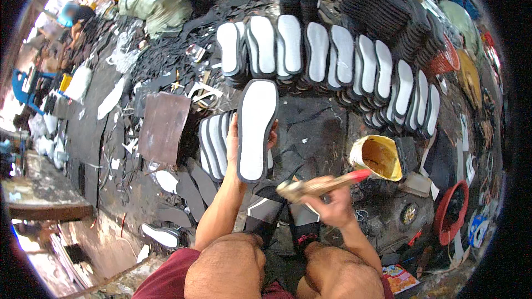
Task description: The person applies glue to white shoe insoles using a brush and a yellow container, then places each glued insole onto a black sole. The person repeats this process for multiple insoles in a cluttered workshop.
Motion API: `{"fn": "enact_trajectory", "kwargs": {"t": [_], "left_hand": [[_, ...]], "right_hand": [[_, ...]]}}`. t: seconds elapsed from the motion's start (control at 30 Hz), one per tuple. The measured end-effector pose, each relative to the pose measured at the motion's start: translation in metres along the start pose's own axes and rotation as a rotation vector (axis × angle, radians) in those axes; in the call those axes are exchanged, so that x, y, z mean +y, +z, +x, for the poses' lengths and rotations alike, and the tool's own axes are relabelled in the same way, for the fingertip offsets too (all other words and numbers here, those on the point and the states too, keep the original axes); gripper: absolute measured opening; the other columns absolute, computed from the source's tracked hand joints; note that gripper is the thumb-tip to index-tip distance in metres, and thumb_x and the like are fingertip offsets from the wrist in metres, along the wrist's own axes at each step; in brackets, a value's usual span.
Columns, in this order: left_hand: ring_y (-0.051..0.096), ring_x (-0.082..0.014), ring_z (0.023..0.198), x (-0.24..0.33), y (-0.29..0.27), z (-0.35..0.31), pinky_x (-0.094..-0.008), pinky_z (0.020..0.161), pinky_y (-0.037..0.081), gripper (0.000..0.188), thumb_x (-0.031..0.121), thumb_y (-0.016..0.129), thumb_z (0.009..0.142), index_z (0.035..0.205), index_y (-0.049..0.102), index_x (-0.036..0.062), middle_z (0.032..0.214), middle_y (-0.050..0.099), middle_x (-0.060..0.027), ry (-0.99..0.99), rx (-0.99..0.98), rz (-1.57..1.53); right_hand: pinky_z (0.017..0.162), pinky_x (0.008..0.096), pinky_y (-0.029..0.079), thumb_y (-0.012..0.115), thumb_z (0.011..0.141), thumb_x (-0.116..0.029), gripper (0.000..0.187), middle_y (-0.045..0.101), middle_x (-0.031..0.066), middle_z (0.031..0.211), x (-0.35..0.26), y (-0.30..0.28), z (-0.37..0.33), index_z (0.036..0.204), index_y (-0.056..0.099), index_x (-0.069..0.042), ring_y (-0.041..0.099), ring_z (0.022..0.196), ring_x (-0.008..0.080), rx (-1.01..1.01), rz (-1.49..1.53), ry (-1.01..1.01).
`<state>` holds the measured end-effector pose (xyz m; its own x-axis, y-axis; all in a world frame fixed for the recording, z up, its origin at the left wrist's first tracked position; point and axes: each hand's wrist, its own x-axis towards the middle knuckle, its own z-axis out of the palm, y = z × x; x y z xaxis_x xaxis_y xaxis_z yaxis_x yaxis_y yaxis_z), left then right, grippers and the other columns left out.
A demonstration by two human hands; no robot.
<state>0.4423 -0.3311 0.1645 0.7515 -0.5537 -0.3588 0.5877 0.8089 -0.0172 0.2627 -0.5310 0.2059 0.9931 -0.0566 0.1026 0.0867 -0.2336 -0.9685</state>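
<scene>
My left hand (233, 147) grips a shoe sole (257, 127) from beneath, its fingers around both edges. The sole has a white face turned up and a black rim, toe pointing away from me. In my right hand (336, 206), closed around its handle, is a brush (296, 189) with a red handle end; its pale bristle end points left, apart from the sole and slightly blurred. Just beyond the brush stands a yellow pot (361, 147), stained amber inside. Under the held sole, partly hidden, lies a stack of white-faced soles (210, 147).
A curved row of stacked white-faced soles (317, 52) spans the far side. Behind it rise tall piles of black soles (374, 5). A brown board (164, 127) lies left, a red basket (451, 216) right. Black scraps (183, 50) litter the floor; a person (77, 16) is far left.
</scene>
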Motion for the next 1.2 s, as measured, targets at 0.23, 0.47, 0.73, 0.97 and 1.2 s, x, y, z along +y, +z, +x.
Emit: {"fn": "enact_trajectory", "kwargs": {"t": [0.23,0.47,0.73,0.97,1.2], "left_hand": [[0.068,-0.0282,0.089,0.041,-0.011,0.023,-0.0394,0.078,0.057,0.072,0.061,0.051,0.098,0.137,0.053,0.0015,0.113,0.067,-0.0183,0.121,0.063,0.317],[0.071,-0.0206,0.092,0.152,0.022,0.14,-0.0363,0.08,0.06,0.053,0.05,0.055,0.1,0.13,0.062,0.0057,0.114,0.072,-0.007,0.293,0.003,0.538],[0.069,-0.0173,0.069,0.27,0.047,0.249,-0.0313,0.064,0.058,0.027,0.016,0.084,0.082,0.1,0.07,0.0023,0.09,0.074,-0.0104,0.495,0.248,0.652],[0.069,-0.0198,0.072,0.199,0.036,0.236,-0.0314,0.07,0.053,0.022,0.02,0.079,0.082,0.092,0.078,0.0008,0.083,0.074,-0.0125,1.454,0.494,1.645],[0.071,-0.0299,0.091,0.223,0.04,0.234,-0.0396,0.085,0.051,0.055,0.049,0.047,0.099,0.096,0.079,0.0045,0.093,0.074,-0.02,1.162,0.749,1.462]], "right_hand": [[0.089,0.0293,0.049,0.075,0.087,-0.005,0.031,0.067,0.0057,0.105,0.014,-0.031,0.018,0.114,0.061,0.002,0.061,0.095,0.0135,0.442,0.228,0.086],[0.085,0.028,0.049,0.077,0.085,-0.007,0.029,0.066,0.0043,0.103,0.029,-0.02,0.013,0.11,0.065,0.003,0.06,0.092,0.0123,0.547,0.168,0.14],[0.087,0.029,0.049,0.077,0.086,-0.008,0.032,0.067,0.0059,0.104,0.029,-0.004,0.025,0.112,0.064,0.005,0.061,0.095,0.0135,0.533,0.268,0.155],[0.088,0.03,0.048,0.076,0.086,-0.008,0.029,0.067,0.0055,0.102,0.035,-0.022,0.008,0.11,0.064,0.003,0.061,0.094,0.0145,0.589,0.123,0.222],[0.088,0.0302,0.048,0.078,0.085,-0.01,0.034,0.066,0.0067,0.105,0.038,-0.018,0.011,0.111,0.063,0.004,0.06,0.096,0.0147,0.555,0.122,0.243]]}}
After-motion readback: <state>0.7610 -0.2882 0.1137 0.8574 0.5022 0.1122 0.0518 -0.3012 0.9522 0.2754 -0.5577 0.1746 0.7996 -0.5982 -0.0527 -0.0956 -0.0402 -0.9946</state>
